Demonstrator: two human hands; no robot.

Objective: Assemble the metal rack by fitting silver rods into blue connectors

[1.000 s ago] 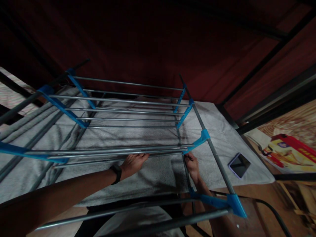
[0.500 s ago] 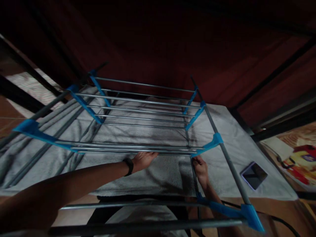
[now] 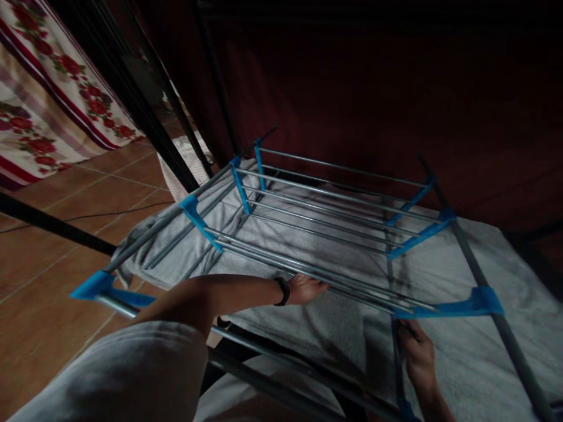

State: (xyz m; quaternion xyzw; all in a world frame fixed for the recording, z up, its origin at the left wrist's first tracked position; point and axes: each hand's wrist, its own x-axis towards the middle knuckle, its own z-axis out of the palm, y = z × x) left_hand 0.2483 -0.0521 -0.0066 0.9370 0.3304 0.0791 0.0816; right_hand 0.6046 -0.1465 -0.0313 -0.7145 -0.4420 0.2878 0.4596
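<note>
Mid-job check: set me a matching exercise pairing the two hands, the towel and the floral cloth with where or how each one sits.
Things:
1. left hand
2. right hand
3. towel
4. floral cloth

Places or states:
A. hangs at the upper left of the view
B. wrapped around a grey tube
C. spread out beneath the rails
D. lying flat and open on the towel, under the rails

Pairs: 1-D, 2-B, 3-C, 4-A
</note>
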